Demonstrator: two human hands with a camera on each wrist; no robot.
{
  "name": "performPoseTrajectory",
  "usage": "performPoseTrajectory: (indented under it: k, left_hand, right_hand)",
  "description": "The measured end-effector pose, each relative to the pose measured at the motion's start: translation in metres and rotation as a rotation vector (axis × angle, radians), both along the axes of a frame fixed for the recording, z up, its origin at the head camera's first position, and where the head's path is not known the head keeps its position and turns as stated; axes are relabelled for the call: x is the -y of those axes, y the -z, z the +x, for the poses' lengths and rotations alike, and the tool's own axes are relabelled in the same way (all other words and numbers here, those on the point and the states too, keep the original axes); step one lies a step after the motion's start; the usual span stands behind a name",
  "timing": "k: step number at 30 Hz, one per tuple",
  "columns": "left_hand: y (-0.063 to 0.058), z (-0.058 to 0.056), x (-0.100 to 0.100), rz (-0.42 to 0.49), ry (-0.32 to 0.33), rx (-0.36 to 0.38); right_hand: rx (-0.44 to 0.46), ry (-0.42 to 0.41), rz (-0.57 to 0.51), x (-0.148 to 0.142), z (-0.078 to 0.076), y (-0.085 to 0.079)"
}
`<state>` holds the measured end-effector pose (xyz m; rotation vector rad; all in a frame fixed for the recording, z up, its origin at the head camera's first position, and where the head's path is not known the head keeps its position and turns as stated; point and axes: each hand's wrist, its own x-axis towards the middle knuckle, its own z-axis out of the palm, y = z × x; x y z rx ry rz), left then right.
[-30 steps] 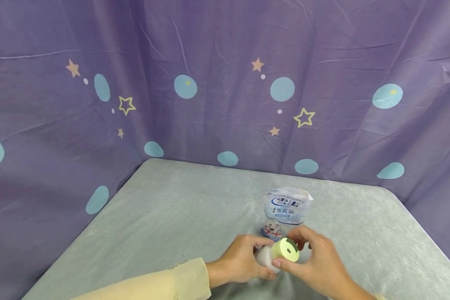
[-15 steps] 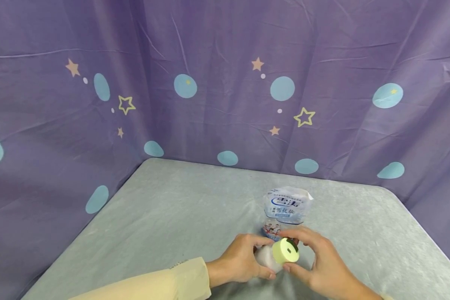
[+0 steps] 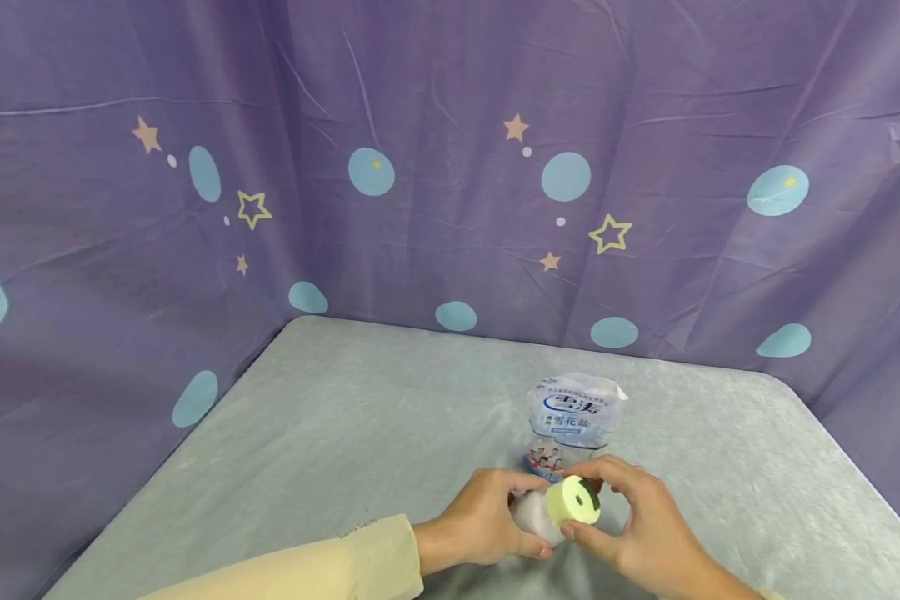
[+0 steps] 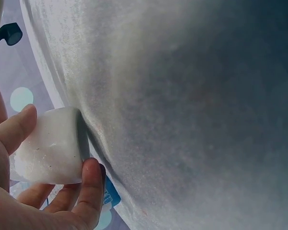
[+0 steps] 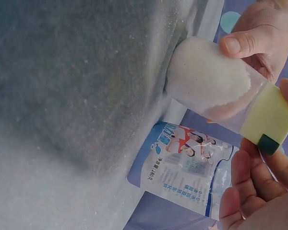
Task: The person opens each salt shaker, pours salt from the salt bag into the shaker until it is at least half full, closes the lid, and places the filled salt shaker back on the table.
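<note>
In the head view my left hand (image 3: 483, 518) grips the body of a salt shaker (image 3: 531, 517), which tilts to the right. White grains fill much of its clear body (image 5: 206, 72) in the right wrist view. My right hand (image 3: 648, 521) holds the pale yellow-green cap (image 3: 570, 502), thumb at its near edge and fingers around the far side. A dark green tab (image 5: 268, 143) sits on the cap's edge. The cap is seated on the shaker. From the left wrist, the shaker's rounded base (image 4: 53, 146) shows between thumb and fingers.
Just behind the hands stands a white and blue salt bag (image 3: 576, 412), its lower part partly hidden by them. A grey cloth covers the table (image 3: 390, 408). Purple curtains (image 3: 450, 167) with stars and blue dots enclose the back and sides.
My right thumb has shifted from the cap's face to its near edge, and the fingers have re-gripped the far side. The dark tab has turned slightly clockwise. The left hand stays put.
</note>
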<state>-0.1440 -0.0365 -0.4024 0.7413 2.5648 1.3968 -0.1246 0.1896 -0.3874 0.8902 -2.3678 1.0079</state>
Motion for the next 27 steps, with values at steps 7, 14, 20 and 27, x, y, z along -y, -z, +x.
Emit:
performPoseTrajectory:
  k: [7,14,20,27]
  left_hand:
    - [0.0,0.002,-0.001,0.017,-0.01,0.011]
    - [-0.001,0.001,-0.002,0.026,0.0,0.026]
    - [0.0,0.0,-0.002,0.018,0.005,0.014]
    - [-0.001,0.0,-0.001,0.02,0.004,0.017]
  right_hand:
    - [-0.015,0.071,-0.003,0.004,0.001,0.0]
    - [-0.001,0.135,-0.017,0.008,0.001,0.002]
    - [0.016,0.199,-0.005,0.011,0.003,0.002]
    - [0.059,0.236,-0.006,0.013,0.004,0.002]
